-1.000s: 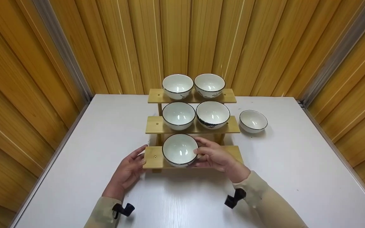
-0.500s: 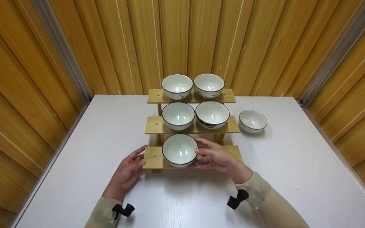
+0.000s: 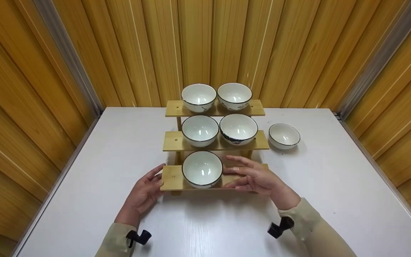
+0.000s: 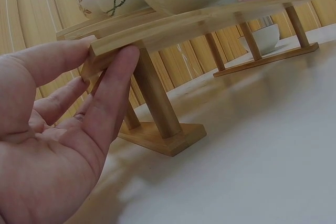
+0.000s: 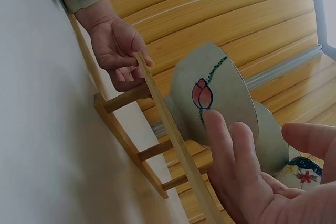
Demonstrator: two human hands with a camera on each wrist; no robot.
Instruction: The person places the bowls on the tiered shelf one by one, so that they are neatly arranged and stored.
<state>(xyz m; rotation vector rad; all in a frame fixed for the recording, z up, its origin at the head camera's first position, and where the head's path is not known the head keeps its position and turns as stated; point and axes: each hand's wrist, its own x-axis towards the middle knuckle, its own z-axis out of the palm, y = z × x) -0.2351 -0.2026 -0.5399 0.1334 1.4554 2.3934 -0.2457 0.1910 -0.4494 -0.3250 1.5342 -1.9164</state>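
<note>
A three-step wooden display rack (image 3: 174, 177) stands on the white table. My left hand (image 3: 145, 194) pinches the left end of its lowest board, one finger under the board in the left wrist view. A white dark-rimmed bowl (image 3: 202, 168) sits upright on that lowest step, left of its middle. In the right wrist view a pink flower bud shows on the bowl's side (image 5: 210, 87). Just right of this bowl, my right hand (image 3: 257, 177) holds nothing, its fingers extended and spread above the step. In the head view a small gap separates the fingertips from the bowl.
The middle step bears two bowls (image 3: 200, 131) (image 3: 239, 129), and the top step two more bowls (image 3: 199, 98) (image 3: 234, 96). A smaller bowl (image 3: 284, 136) stands on the table right of the rack. Wood-patterned walls (image 3: 227, 43) enclose the back and sides.
My right hand has let go of the lowest bowl and moved right, away from it. The bowl stays in place. My left hand keeps its hold on the rack.
</note>
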